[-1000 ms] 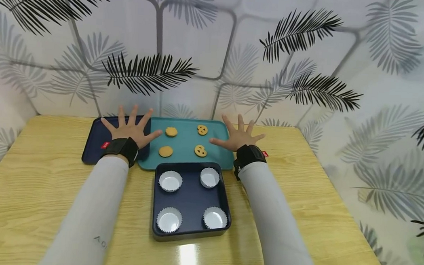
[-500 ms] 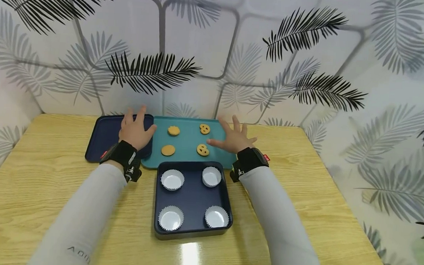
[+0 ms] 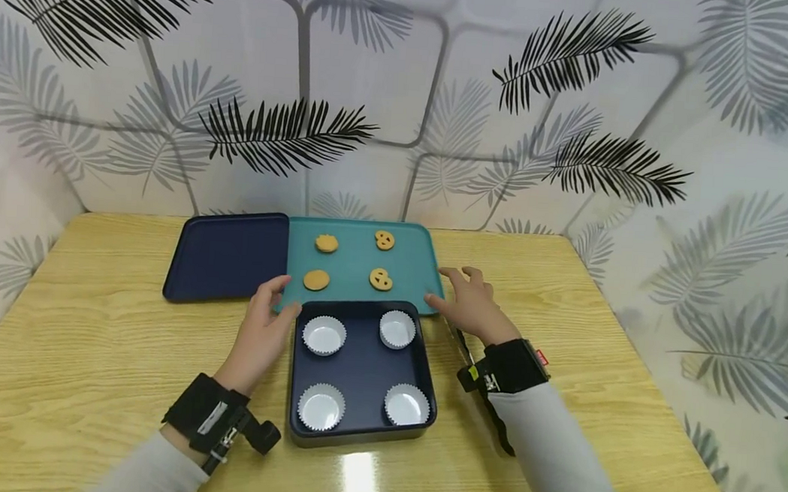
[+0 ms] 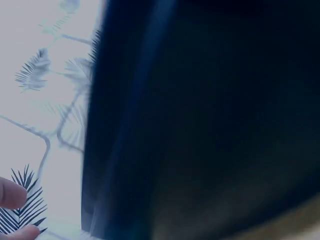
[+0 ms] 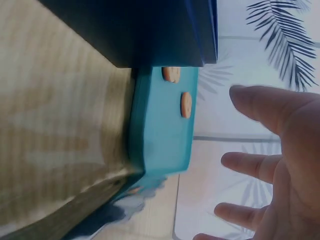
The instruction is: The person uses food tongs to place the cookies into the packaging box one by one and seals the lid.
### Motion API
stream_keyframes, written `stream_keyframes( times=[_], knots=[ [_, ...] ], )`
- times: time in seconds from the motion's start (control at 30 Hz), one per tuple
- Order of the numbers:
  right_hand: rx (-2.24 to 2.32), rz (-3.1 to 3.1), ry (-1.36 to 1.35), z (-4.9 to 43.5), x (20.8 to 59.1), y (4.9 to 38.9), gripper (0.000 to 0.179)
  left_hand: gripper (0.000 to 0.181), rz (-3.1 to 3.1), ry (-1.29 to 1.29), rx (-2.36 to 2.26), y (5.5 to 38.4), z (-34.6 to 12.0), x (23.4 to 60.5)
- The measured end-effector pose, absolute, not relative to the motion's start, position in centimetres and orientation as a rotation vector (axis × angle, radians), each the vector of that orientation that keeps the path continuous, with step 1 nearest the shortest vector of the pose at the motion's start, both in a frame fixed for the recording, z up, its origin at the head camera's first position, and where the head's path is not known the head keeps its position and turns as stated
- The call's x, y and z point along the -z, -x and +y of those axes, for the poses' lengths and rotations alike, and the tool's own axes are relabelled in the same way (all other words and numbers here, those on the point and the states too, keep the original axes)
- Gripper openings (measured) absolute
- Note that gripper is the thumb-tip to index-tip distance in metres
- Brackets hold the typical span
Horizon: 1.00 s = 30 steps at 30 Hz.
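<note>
My left hand (image 3: 263, 336) is by the upper left corner of a deep dark blue baking pan (image 3: 352, 371); its fingers and thumb are apart, with nothing between them. White fluted cupcake liners (image 3: 321, 407) stand in the pan's corners. The left wrist view is mostly filled by the dark pan wall (image 4: 200, 100), with two fingertips (image 4: 12, 192) at the lower left. My right hand (image 3: 468, 307) is close to the right edge of a teal tray (image 3: 352, 262), fingers loosely bent and holding nothing. On that tray lie two pretzel-shaped cookies (image 3: 381, 279) and two rounder cookies (image 3: 316, 280).
A flat dark blue tray (image 3: 227, 258) adjoins the teal tray on the left. Under my right forearm lies a long thin tool with a dark handle (image 3: 501, 433), partly hidden; its shiny wavy edge (image 5: 135, 200) shows in the right wrist view. A leaf-patterned curtain (image 3: 376, 87) hangs behind the table.
Both hands have drawn back from over the trays toward the body. The left came down beside the pan, the right to the teal tray's right edge. Their spread fingers have relaxed.
</note>
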State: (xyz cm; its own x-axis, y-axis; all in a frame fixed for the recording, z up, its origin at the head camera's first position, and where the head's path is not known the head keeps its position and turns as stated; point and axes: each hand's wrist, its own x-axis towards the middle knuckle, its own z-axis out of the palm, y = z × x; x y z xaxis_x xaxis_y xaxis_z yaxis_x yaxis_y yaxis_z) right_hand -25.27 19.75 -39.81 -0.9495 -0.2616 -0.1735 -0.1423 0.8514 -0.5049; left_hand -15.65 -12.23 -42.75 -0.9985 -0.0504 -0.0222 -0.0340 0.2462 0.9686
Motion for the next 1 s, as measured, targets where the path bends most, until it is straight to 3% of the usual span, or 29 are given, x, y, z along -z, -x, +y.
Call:
stream_keyframes(
  times=[0.5,0.67,1.0],
  knots=[
    [0.739,2.949,0.131,23.4,40.5,19.6,0.086,0.079,-2.353,-0.163,2.277,12.3,-10.7,45.3],
    [0.586,2.912,-0.055,24.0,42.5,18.0,0.095,0.074,-2.288,-0.174,2.27,12.1,-10.2,46.2],
    [0.497,2.836,-0.152,25.3,44.1,15.9,0.087,0.062,-2.162,-0.114,2.306,11.3,-8.5,47.3]
  ],
)
